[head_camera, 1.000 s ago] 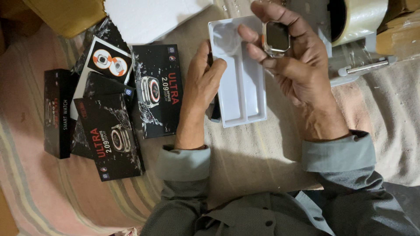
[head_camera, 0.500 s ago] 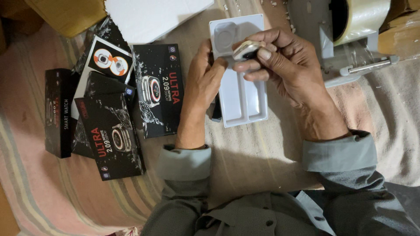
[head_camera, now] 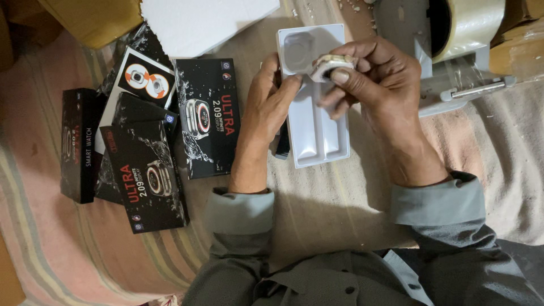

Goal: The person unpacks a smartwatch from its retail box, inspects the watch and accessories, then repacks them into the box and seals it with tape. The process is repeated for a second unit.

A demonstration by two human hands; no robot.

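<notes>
A white moulded plastic tray (head_camera: 314, 130) lies on the beige cloth-covered surface (head_camera: 351, 209), between the person's two hands. The left hand (head_camera: 266, 107) rests against the tray's left edge; the right hand (head_camera: 377, 90) sits over its upper right part — pinching a small pale watch case (head_camera: 331, 62) just above the tray's round recess. Left of the tray lies a cluster of black cardboard watch boxes (head_camera: 164, 141), some overlapping. Behind them lies a white foam sheet (head_camera: 209, 22); right of the tray stands a grey tape dispenser with a clear tape roll (head_camera: 453, 39).
</notes>
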